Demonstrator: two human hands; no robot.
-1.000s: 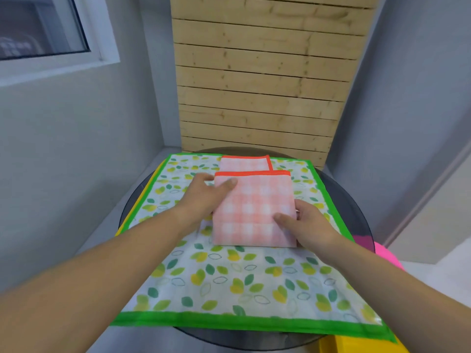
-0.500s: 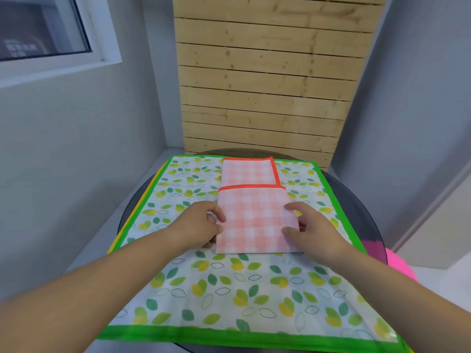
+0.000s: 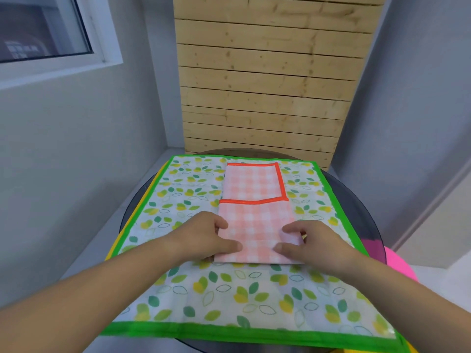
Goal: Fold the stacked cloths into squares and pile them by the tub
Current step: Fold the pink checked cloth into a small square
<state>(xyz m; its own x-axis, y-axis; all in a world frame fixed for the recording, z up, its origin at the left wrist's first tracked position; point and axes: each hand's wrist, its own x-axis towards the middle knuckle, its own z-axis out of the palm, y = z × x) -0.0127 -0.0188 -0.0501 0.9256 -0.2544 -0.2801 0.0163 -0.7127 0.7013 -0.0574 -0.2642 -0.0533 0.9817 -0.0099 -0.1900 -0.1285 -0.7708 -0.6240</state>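
Your pink-and-white checked cloth (image 3: 254, 220) lies just below the middle of the frame, folded into a long strip running away from you. An orange hem frames its far section along the top and right edge, and a second orange band crosses the strip about halfway down, where the nearer folded layer ends. The near part is plain check with no hem showing, and its bottom edge lies straight and square to you.

Your left hand (image 3: 204, 238) rests on the strip's lower left corner, thumb on top of the fabric and fingers curled at the left edge; you look to be pinching that edge, though the underside is hidden. Your right hand (image 3: 311, 243) sits at the lower right corner, thumb pressed onto the cloth and fingers (image 3: 293, 228) bent over a small raised flap of it, closed on the fabric.

Under the strip lies a larger white cloth with green and yellow leaves (image 3: 229, 291), bordered in bright green, spread flat. A yellow cloth edge (image 3: 137, 212) peeks out along its left side. All of it sits on a dark round glass table (image 3: 356, 200). At the right edge of the frame a pink tub (image 3: 400, 263) shows beyond the table rim.
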